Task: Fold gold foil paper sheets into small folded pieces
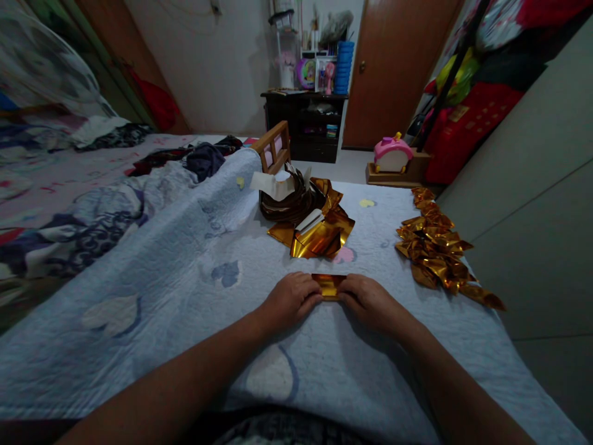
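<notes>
Where the rumpled bedding (69, 228) ends at the far left, the pale blue quilt (162, 290) on the bed lies flat and bare, leaving wide open room beside the left forearm. The left hand (290, 300) rests knuckles up on the quilt, wrist low, its fingers curled down and gripping the left end of a small gold sheet (328, 284). That sheet lies flat on the quilt, in the middle, between both hands. Beyond it, near but apart, sits a loose stack of gold sheets (319, 235). The right hand (368, 300) mirrors the left, fingers clenched on the sheet's right end. Further right, a pile of folded gold pieces (435, 250) runs along the bed's right edge, close to a grey wall panel (532, 216).
</notes>
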`<state>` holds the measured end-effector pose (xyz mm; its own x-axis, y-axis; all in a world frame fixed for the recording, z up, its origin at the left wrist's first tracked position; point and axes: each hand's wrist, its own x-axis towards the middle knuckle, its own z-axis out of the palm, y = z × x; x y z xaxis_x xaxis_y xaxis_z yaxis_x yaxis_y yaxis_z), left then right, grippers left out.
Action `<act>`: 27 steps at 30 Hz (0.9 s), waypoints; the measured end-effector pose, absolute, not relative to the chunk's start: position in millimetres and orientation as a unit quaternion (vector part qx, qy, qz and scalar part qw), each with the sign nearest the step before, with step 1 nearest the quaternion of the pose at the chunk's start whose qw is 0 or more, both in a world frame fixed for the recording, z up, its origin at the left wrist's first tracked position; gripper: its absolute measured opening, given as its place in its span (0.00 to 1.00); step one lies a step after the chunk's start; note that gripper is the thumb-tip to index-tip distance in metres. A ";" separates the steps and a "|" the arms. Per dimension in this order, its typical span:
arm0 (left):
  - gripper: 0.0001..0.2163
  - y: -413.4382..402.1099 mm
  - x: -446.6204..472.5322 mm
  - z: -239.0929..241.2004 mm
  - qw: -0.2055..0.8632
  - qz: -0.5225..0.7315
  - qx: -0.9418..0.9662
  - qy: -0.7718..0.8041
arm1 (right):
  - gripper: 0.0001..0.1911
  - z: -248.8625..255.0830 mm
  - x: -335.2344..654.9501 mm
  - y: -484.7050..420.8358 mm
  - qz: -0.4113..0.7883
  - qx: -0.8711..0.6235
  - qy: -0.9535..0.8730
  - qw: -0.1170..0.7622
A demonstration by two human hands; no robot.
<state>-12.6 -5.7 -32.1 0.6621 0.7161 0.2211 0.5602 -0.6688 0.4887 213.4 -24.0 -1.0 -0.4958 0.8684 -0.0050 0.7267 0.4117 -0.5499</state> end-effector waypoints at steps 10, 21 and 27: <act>0.09 -10.1 -6.1 -18.8 0.182 0.180 0.867 0.428 | 0.08 2.4 207.4 -25.0 0.224 -0.562 -0.790 0.100; 0.11 -13.0 -1.9 -19.5 0.118 0.145 0.850 0.492 | 0.08 -5.8 206.0 -24.5 0.177 -0.586 -0.787 0.079; 0.11 -12.4 -1.7 -19.5 0.118 0.138 0.847 0.500 | 0.07 -8.2 205.0 -25.2 0.168 -0.593 -0.783 0.076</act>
<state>-1.7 -12.4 -19.5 0.4628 0.8789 0.1154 0.8141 -0.4729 0.3371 205.0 -25.2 -8.2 -0.2839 0.9555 -0.0803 0.9042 0.2389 -0.3540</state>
